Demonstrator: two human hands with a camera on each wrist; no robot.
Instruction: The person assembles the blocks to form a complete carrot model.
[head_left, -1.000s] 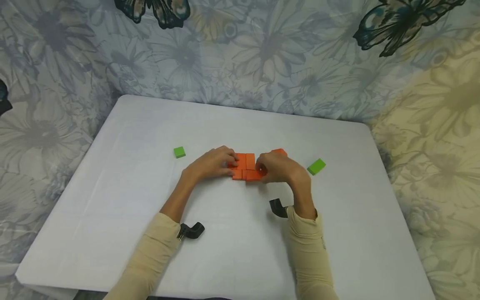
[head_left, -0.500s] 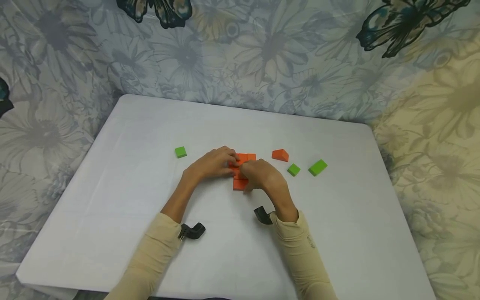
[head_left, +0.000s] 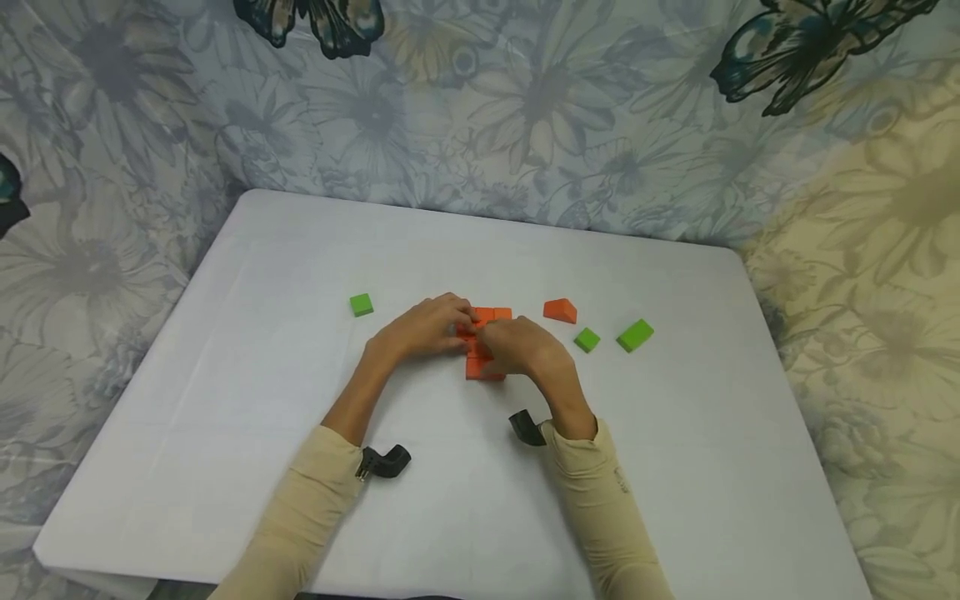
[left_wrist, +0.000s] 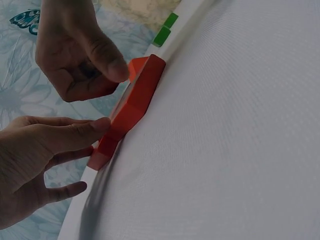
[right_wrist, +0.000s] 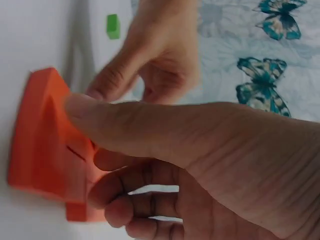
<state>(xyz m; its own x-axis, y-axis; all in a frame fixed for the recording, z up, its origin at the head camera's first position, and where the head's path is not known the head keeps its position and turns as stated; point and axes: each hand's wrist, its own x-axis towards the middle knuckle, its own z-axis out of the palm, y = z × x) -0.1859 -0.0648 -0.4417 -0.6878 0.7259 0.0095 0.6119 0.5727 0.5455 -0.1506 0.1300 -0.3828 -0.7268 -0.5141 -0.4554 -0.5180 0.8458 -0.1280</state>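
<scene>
Right now the flat cluster of matte orange blocks (left_wrist: 132,106) sits mid-tabletop btwn both hands, pieces lying side by side w/ seams showing. Left hand (head_left: 424,327) is at its left end: thumb laid against the near edge, fingers spread, so that grip looks like a steadying touch, not a squeeze. Right hand (head_left: 519,345) is over the right part, thumb out at the blocks, other fingers loosely bent; can't tell if that grip pinches a block or just presses, b/c the contact is partly hidden.

Handling, my guess: blocks are light, stiff, prob. wood or hard plastic, not fragile. Faces look smooth, so pieces may slide on the white tabletop (head_left: 457,517) and seams could part if one's nudged. Best hold for a single block: thumb + index on opposite side faces; for the whole lot, light inward pressure from both ends.

Loose bits: orange wedge-like block (head_left: 560,311) to the right, apart from the cluster; small green block (head_left: 587,340) near it; longer green rectangular block (head_left: 635,335) farther right; another small green block, left side (head_left: 362,305), out past the left hand.
</scene>
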